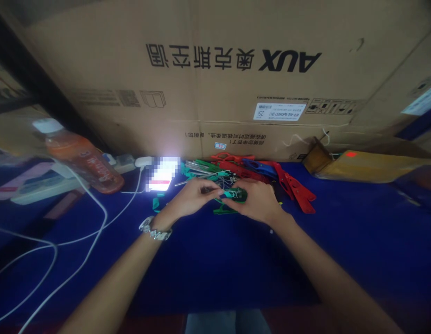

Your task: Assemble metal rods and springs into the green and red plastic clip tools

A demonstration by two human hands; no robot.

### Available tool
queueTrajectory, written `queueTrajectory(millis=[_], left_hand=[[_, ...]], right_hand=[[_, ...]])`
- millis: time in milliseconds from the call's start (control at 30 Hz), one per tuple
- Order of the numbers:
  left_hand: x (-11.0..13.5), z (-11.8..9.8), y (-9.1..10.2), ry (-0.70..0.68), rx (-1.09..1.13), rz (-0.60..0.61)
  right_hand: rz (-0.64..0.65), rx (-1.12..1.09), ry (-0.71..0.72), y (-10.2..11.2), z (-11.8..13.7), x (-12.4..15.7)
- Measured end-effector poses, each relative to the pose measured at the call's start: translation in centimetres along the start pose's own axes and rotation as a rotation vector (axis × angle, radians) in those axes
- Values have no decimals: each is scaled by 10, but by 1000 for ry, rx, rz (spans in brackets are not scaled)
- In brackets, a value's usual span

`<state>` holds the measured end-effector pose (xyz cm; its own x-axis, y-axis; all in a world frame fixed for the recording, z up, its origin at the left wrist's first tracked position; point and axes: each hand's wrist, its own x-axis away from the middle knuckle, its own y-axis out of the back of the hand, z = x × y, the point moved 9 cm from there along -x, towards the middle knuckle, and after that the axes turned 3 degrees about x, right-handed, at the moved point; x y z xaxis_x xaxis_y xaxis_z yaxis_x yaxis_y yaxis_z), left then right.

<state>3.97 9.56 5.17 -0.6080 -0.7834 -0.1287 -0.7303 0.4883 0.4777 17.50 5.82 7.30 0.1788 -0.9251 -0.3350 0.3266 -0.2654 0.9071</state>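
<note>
At the middle of the blue tabletop, my left hand (193, 198) and my right hand (259, 200) meet over a green plastic piece (235, 192) with thin pale strands or wire across it. My right fingers are wrapped round its right end. At its left end my left thumb and index finger are pinched together; the exact contact is blurred. Just below lies another green plastic part (224, 211). Beyond my hands is a heap of red plastic parts (236, 166), green parts, a blue part (259, 167) and silver metal rods (198, 168).
A large cardboard box (201, 102) stands along the back. To the left are a lit phone (163, 174), a tilted drink bottle (85, 157), a power strip (41, 185) and looping white cables (100, 222). A yellow package (368, 167) lies at the right.
</note>
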Motion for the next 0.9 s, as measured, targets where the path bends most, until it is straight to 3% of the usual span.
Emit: queueTrajectory(millis=[200, 400, 633, 900], left_hand=[[3, -2, -2, 2, -78, 70], [10, 17, 5, 56, 79, 151], [8, 13, 16, 48, 33, 44], [9, 22, 19, 148, 144, 66]], right_hand=[[-65, 66, -24, -1, -1, -1], [-107, 48, -40, 1, -9, 0], [-199, 37, 15, 12, -6, 1], [-241, 20, 64, 17, -1, 3]])
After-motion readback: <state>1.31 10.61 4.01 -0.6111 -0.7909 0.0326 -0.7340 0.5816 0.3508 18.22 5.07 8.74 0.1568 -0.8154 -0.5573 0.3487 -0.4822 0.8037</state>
